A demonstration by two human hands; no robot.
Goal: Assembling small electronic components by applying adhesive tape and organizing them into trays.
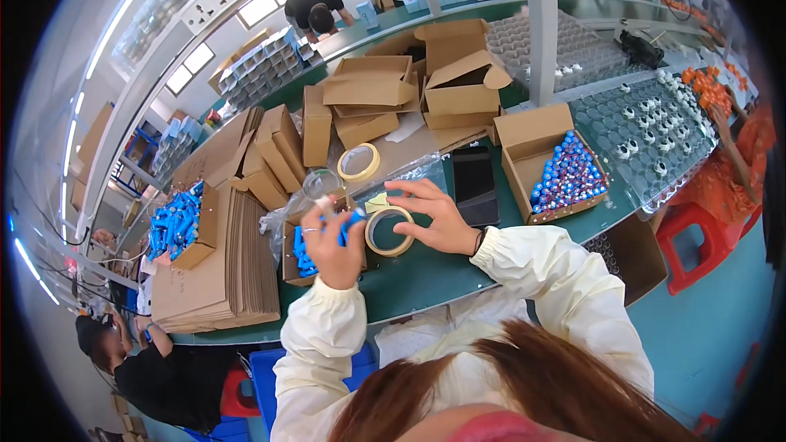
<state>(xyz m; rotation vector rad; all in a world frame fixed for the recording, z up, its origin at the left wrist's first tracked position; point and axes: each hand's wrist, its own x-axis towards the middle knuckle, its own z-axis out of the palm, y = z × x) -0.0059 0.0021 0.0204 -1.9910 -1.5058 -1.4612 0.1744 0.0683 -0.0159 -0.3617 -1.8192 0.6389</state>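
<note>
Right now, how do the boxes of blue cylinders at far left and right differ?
The left box shows cylinders lying jumbled; the right box shows cylinders packed on end. The left box rests on stacked cardboard; the right box, on the green table. Both are open and brown.

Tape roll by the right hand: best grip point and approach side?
Likely the right-hand stretch of the tape roll's rim, coming from the right and pinching with the thumb through the hole, fingers outside. It is an open ring, green tabletop showing through; the right hand is spread at that edge, while the left hand crowds the opposite side.
</note>
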